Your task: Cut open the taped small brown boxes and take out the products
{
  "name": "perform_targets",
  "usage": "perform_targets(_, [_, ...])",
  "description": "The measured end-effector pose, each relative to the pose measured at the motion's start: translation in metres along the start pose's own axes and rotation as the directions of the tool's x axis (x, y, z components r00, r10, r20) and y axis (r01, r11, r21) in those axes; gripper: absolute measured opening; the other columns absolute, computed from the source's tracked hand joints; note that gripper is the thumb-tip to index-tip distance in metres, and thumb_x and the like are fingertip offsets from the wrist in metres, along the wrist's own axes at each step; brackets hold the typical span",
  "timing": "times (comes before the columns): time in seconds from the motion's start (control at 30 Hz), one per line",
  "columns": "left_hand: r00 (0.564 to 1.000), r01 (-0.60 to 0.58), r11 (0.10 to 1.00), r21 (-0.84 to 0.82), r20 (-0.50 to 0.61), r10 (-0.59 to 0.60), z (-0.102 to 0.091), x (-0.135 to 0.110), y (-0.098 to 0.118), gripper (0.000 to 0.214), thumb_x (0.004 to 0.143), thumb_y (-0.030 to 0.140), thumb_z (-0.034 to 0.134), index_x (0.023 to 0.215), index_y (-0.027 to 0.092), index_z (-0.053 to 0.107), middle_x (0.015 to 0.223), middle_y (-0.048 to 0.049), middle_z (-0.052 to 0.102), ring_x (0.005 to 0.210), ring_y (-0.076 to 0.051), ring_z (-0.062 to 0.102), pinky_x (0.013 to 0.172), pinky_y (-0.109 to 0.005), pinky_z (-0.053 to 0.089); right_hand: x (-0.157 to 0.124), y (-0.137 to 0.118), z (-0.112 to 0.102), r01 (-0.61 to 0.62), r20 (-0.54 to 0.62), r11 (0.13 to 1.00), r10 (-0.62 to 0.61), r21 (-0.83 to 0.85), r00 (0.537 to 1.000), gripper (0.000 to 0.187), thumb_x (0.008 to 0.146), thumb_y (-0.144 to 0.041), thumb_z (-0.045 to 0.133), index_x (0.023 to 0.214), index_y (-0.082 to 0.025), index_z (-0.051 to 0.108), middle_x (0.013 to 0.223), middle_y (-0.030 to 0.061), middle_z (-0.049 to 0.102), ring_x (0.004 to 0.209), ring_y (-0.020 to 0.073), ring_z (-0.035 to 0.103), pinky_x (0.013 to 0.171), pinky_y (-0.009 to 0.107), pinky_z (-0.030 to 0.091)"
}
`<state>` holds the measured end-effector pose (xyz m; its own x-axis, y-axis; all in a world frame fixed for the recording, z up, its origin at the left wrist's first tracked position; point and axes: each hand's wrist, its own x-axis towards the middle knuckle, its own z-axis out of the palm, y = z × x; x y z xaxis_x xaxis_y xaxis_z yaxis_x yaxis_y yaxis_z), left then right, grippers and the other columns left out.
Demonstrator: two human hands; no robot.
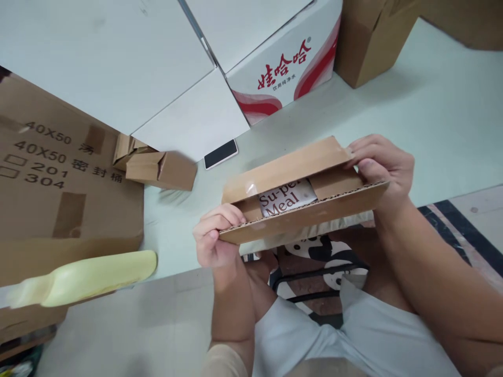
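A long brown cardboard box (306,209) is held above my lap, in front of the table edge, with its top partly open. Between its flaps shows a white label or packet (288,198) printed "Su-per Meal"; the rest of the contents is hidden. My left hand (218,235) is closed round the box's left end, fingers hooked over the edge. At the right end my right hand (383,165) grips the box, its fingers against the raised far flap (286,167).
A phone (221,154) and a small brown carton (162,170) lie on the pale table (448,120). Behind stand white boxes (286,73) and a tall brown carton (375,42). At left are a large printed carton (70,183) and a pale yellow bottle-like thing (100,277).
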<state>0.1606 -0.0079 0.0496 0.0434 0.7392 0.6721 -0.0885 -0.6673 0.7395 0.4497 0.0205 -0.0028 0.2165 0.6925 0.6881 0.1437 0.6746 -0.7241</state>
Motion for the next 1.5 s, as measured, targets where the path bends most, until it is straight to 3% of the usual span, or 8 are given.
perform_targets(0.23, [0.999,-0.04,0.997,0.067,0.036,0.038,-0.01,0.004,-0.008,0.053,0.095,0.045,0.047,0.05,0.021,0.058,0.046,-0.0019,0.053,0.05,-0.018,0.055,0.069,-0.041,0.056,-0.004,0.0,-0.005,0.022,0.193,1.0,-0.023,0.006,0.981,0.042,0.098,-0.04,0.07,0.14,-0.043,0.071,0.125,0.0052,0.075,0.12,0.0274,0.068,0.108,0.048,0.053])
perform_targets(0.5, [0.922,0.381,0.924,0.033,-0.088,-0.377,-0.047,0.02,-0.014,0.031,0.091,0.048,0.073,0.073,0.024,0.075,0.072,-0.0027,0.071,0.074,-0.016,0.069,0.058,-0.025,0.051,-0.001,-0.015,-0.008,-0.049,0.556,0.997,0.009,0.057,0.831,0.097,0.081,-0.075,0.076,0.164,-0.04,0.042,0.169,0.0078,0.046,0.155,0.0361,0.045,0.131,0.053,0.036])
perform_targets(0.6, [0.933,0.243,0.892,0.382,0.161,-0.323,-0.044,0.023,-0.008,0.023,0.092,0.048,0.074,0.094,0.026,0.083,0.105,-0.0073,0.08,0.102,-0.022,0.072,0.089,-0.037,0.061,0.002,-0.02,-0.008,-0.011,0.599,1.0,0.009,-0.001,0.801,0.096,0.082,-0.08,0.071,0.165,-0.04,0.04,0.171,0.0085,0.042,0.159,0.0384,0.038,0.133,0.059,0.029])
perform_targets(0.7, [0.814,0.013,0.813,0.582,0.466,-0.346,-0.039,0.026,0.0,0.037,0.099,0.057,0.059,0.103,0.03,0.085,0.135,-0.0085,0.074,0.129,-0.031,0.062,0.119,-0.056,0.047,0.003,-0.02,-0.007,0.026,0.621,0.998,0.017,-0.061,0.784,0.086,0.084,-0.084,0.063,0.157,-0.04,0.052,0.17,0.0069,0.043,0.158,0.0415,0.038,0.132,0.065,0.026])
perform_targets(0.9, [0.764,-0.061,0.835,0.546,0.564,-0.314,-0.045,0.026,-0.004,0.055,0.106,0.053,0.042,0.08,0.029,0.083,0.132,-0.0067,0.07,0.134,-0.031,0.055,0.121,-0.056,0.043,0.001,-0.016,-0.005,0.084,0.649,0.991,0.002,-0.102,0.76,0.065,0.094,-0.08,0.04,0.123,-0.039,0.081,0.162,0.0011,0.05,0.152,0.0425,0.04,0.131,0.064,0.026])
perform_targets(1.13, [0.994,0.041,0.963,0.266,0.091,-0.067,-0.045,0.014,-0.023,0.065,0.101,0.057,0.048,0.049,0.019,0.039,0.105,-0.005,0.067,0.125,-0.026,0.062,0.12,-0.05,0.048,0.004,-0.021,-0.006,0.105,0.702,0.992,-0.022,-0.075,0.712,0.059,0.098,-0.07,0.043,0.13,-0.035,0.079,0.163,0.0038,0.044,0.149,0.04,0.037,0.129,0.064,0.025])
perform_targets(1.27, [0.95,0.068,0.993,-0.102,-0.297,-0.095,-0.032,0.015,-0.017,0.058,0.095,0.044,0.051,0.055,0.017,0.019,0.101,0.0004,0.07,0.117,-0.019,0.066,0.117,-0.041,0.051,0.006,-0.031,0.001,0.127,0.742,0.987,-0.015,-0.096,0.671,0.062,0.101,-0.067,0.04,0.132,-0.029,0.078,0.161,0.0111,0.046,0.147,0.0403,0.038,0.126,0.064,0.027])
perform_targets(1.5, [0.93,0.176,0.983,0.051,-0.336,-0.149,-0.048,0.012,-0.011,0.054,0.095,0.045,0.042,0.059,0.016,0.015,0.099,0.0012,0.07,0.119,-0.02,0.064,0.112,-0.042,0.054,-0.002,-0.052,0.016,0.187,0.724,0.965,0.002,-0.181,0.69,0.064,0.099,-0.073,0.038,0.123,-0.031,0.08,0.159,0.0102,0.05,0.138,0.0403,0.043,0.118,0.066,0.034])
